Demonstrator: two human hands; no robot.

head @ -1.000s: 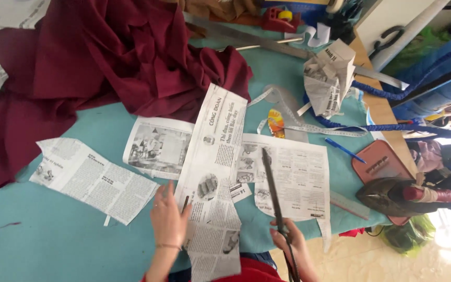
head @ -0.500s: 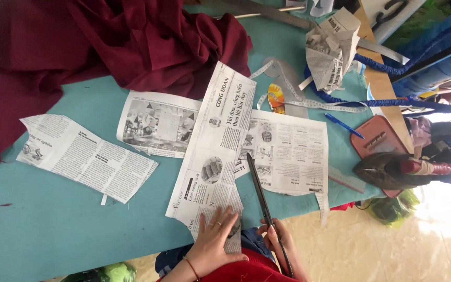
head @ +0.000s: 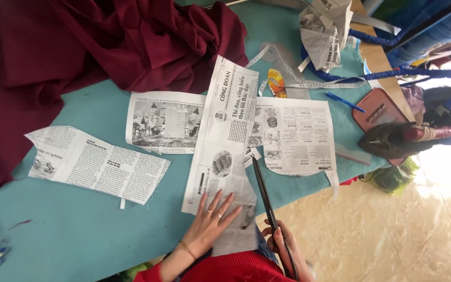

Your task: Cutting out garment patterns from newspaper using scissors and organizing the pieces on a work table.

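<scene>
Cutting is under way: the left hand [head: 209, 222] is lying flat, pinning the newspaper strip [head: 224, 143], while the right hand [head: 283, 245] is gripping scissors [head: 265, 196]. Closing the blades along the paper's edge likely comes next.

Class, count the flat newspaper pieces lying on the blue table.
4: one far left, one by the red cloth, a long strip under the left hand, one to its right. A crumpled one sits apart; others may be hidden.

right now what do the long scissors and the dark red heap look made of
Scissors: likely metal, dark and dull; long, thin, rigid blades. The handles are hidden in the right hand.
Dark red heap: woven cloth, matte with a faint sheen; it lies in soft draped folds.
</scene>
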